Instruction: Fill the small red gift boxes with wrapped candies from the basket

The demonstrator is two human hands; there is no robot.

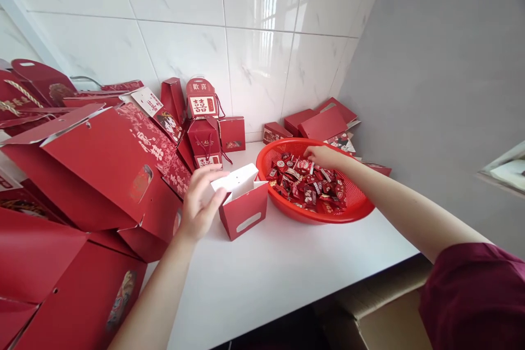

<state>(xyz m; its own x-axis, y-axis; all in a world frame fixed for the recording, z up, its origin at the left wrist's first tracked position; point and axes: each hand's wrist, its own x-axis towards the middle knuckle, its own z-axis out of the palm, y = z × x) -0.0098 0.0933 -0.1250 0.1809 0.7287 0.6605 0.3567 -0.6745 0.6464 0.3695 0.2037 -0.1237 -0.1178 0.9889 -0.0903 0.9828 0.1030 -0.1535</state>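
Observation:
My left hand (202,199) grips the white inner flap of a small open red gift box (243,208) that stands on the white table (279,268). To its right sits a round red basket (361,209) holding several red-wrapped candies (307,183). My right hand (322,156) reaches into the far side of the basket, fingers curled down among the candies; whether it holds any is hidden.
Large red gift bags and boxes (98,169) are piled along the left. Small closed red boxes (203,120) stand at the tiled wall, and flat red boxes (324,123) lie behind the basket. A cardboard carton (381,311) sits below the table's front edge. A grey wall is on the right.

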